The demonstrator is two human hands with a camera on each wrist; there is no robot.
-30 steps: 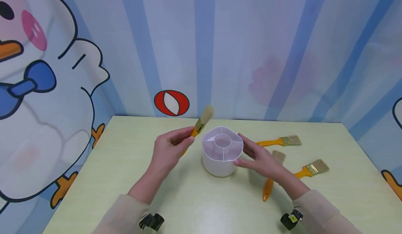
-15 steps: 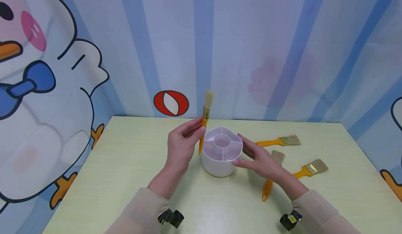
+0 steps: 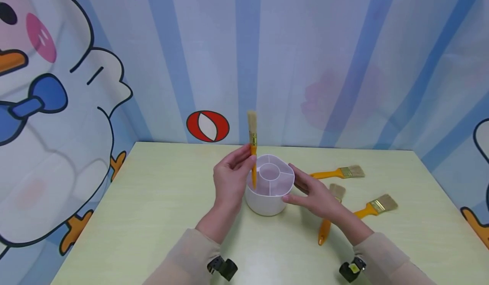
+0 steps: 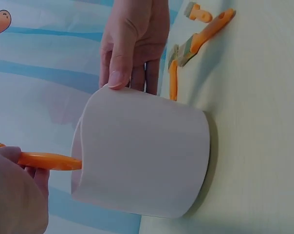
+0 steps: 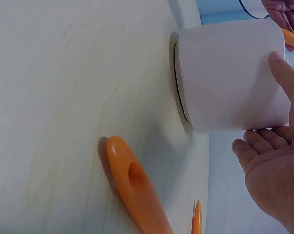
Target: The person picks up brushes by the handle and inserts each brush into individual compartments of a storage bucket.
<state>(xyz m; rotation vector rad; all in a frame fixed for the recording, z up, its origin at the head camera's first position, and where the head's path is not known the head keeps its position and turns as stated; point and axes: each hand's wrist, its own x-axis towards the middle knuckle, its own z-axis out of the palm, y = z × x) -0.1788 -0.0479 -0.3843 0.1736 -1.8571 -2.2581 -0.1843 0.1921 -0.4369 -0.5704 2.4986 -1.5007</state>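
Between thumb and fingers, my left hand (image 3: 229, 181) pinches a paintbrush (image 3: 253, 128) upright, bristles up. Its orange handle (image 4: 54, 161) points down, with the tip just inside the rim of a white divided organizer (image 3: 266, 205), over the left compartment. This round organizer stands on the table, split by thin walls around a central ring. My right hand (image 3: 317, 195) holds its right side, thumb at the near rim and fingers on the far side. The right wrist view shows that thumb (image 5: 283, 73) against the organizer's wall (image 5: 229, 78).
Three more orange-handled paintbrushes lie right of the organizer: one at the back (image 3: 340, 172), one partly under the right forearm (image 3: 324, 232), and one farther right (image 3: 382, 204). A cartoon-printed curtain (image 3: 282, 64) hangs behind the pale table (image 3: 153, 217).
My left hand has moved right to the organizer, turning the paintbrush from tilted to upright and bringing its handle tip inside the rim. The right hand has stayed on the organizer.
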